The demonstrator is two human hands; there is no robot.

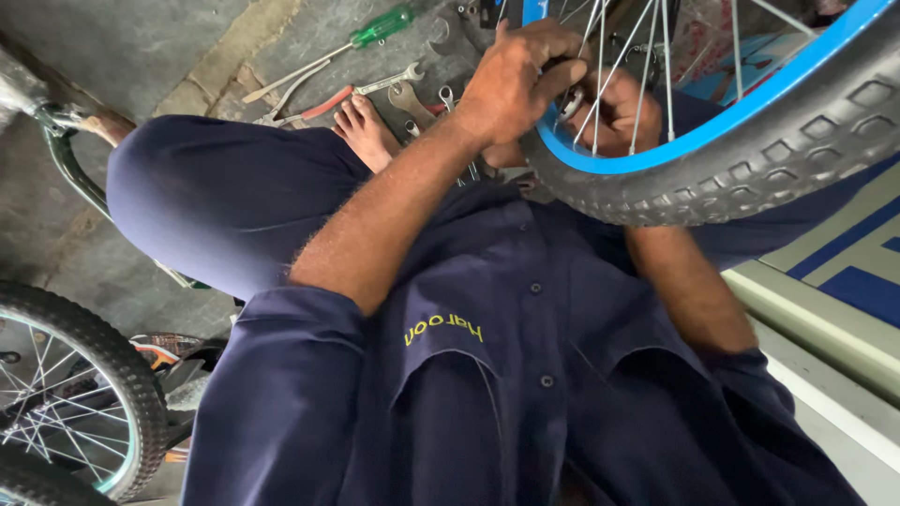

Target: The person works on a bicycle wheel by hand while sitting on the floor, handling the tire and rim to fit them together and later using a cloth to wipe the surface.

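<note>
A bicycle wheel with a blue rim point(712, 131), black knobby tyre point(750, 178) and silver spokes point(647, 56) is held in front of my chest. My left hand point(511, 80) curls over the inner edge of the rim, fingers closed among the spokes. My right hand point(619, 108) sits behind the spokes, fingers bent around a small metal tool point(572, 101) pressed against the rim. The two hands touch each other. My dark blue shirt and knee fill the lower view.
On the concrete floor beyond my bare foot point(366, 131) lie a green-handled screwdriver point(380, 26), red-handled pliers point(319, 105) and spanners point(398, 82). Another spoked wheel point(84, 394) stands at the lower left, with a green bicycle frame point(66, 159) above it.
</note>
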